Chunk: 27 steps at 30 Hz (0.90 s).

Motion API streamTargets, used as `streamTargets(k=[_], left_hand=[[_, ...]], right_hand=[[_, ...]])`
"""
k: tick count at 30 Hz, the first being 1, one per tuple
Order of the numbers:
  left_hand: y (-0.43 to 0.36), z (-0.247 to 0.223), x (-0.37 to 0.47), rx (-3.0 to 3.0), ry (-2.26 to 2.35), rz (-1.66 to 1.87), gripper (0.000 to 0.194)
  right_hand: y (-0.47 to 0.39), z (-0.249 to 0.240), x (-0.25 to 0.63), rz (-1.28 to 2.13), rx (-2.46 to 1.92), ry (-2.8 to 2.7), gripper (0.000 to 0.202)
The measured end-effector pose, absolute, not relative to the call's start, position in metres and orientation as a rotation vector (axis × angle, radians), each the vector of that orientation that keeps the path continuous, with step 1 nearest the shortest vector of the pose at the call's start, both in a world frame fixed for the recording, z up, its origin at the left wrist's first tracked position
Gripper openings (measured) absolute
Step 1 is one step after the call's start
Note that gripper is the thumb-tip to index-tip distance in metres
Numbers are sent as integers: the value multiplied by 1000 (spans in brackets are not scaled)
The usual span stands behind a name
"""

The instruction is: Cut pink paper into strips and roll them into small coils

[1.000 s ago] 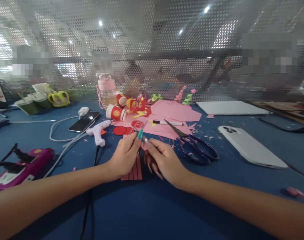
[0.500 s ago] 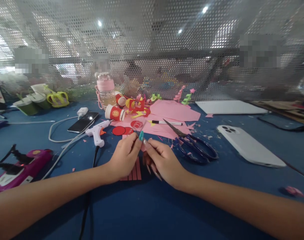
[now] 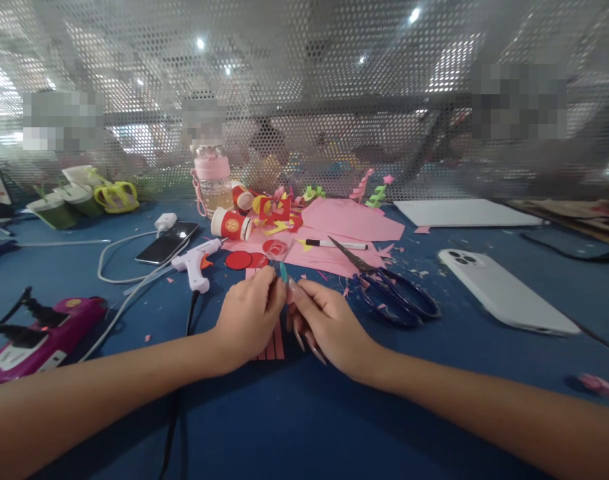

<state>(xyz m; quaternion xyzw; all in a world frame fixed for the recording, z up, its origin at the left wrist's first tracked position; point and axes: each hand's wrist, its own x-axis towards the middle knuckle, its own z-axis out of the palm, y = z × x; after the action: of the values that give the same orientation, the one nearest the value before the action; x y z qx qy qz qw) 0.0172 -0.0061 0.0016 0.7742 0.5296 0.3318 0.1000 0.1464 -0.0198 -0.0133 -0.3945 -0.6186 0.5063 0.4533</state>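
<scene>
My left hand (image 3: 249, 317) and my right hand (image 3: 331, 323) meet over the middle of the table, thumbs and fingertips pinched together. Between the tips shows a bit of a small pink paper piece (image 3: 289, 295); the fingers hide the rest. The left thumb has a teal nail; long nails extend from the right fingers, which curl below. Beneath my left hand lies a pink paper sheet (image 3: 275, 347) cut or marked into strips. Blue-handled scissors (image 3: 397, 293) rest open to the right of my right hand. A white glue gun (image 3: 194, 263) lies beyond my left hand.
Pink paper sheets (image 3: 354, 223), red discs (image 3: 239, 260), a marker (image 3: 337, 245) and a paper cup (image 3: 231, 225) lie ahead, near a bottle (image 3: 213, 180). Phones (image 3: 504, 290) lie on both sides. A purple power strip (image 3: 71, 327) and cables occupy the left.
My left thumb has turned and drawn in slightly, so its teal nail now shows edge-on. Both hands stay pinched at nearly the same place. The view has shifted slightly.
</scene>
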Motion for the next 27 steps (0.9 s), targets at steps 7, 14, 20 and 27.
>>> streamTargets(k=[7,14,20,27], left_hand=[[-5,3,15,2297,1384,1010,24],[-4,4,14,2254,1208,1013,23],[0,-2,13,1906,1040,1006,32],[2,-3,13,1816,1058,993,30]], right_hand=[[-20,-14,146,1192,-967,-1542,36],[-20,-15,146,1220,-940,-1496,35],[-20,-15,146,1233,-919,-1517,34],[-21,-15,147,1208,-936,-1540,30]])
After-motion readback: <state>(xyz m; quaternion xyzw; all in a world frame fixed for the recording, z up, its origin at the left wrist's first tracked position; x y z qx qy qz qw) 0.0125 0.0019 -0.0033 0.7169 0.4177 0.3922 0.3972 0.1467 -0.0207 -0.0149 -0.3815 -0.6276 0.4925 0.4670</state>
